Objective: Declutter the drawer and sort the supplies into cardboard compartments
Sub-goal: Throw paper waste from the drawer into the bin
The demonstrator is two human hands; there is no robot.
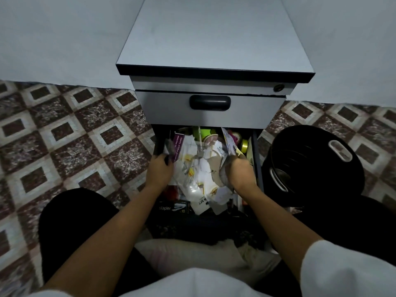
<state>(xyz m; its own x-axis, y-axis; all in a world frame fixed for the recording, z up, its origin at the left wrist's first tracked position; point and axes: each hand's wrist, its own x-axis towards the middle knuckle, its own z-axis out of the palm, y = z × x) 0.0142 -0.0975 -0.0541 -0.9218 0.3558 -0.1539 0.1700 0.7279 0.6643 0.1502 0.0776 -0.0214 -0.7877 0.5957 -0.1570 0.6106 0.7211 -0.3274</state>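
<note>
Patterned floor tiles [75, 136] surround a grey pedestal cabinet [214, 39] whose lower drawer [257, 159] stands pulled open toward me, heaped with paper scraps [201, 168], a purple pencil-lead box [179, 146], tape rolls [244, 145] and a stapler box [173, 207]. My right grip [237, 170] is buried in the heap, fingers clamped round a wad of torn paper and card. My left grip [159, 168] is curled at the pile's left edge beside the purple box; what it pinches I cannot tell. I judge the scraps light, limp and prone to shedding, so they are best bunched from underneath. The boxes are stiff and are better taken by their long sides. A black bin [317, 168] waits just right of the drawer; no cardboard compartments are in view.
</note>
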